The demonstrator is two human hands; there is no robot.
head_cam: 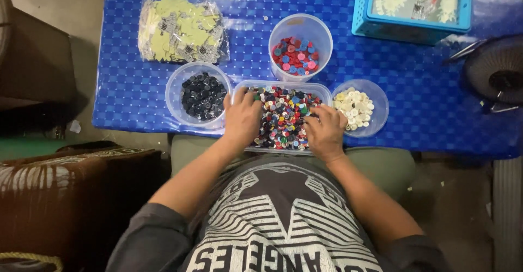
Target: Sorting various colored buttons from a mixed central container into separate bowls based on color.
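On the blue bench, a bowl of dark buttons sits left; the left hand and right hand rest in the tray of mixed buttons, fingers curled, grip unclear; a bowl of white buttons sits right

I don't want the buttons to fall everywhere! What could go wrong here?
The tray of mixed buttons juts past the table edge toward the lap, with both the left hand and right hand pressing in it; it might tip and spill. The round tubs of dark buttons and white buttons sit close beside the hands, so an elbow nudge could knock them or mix colours.
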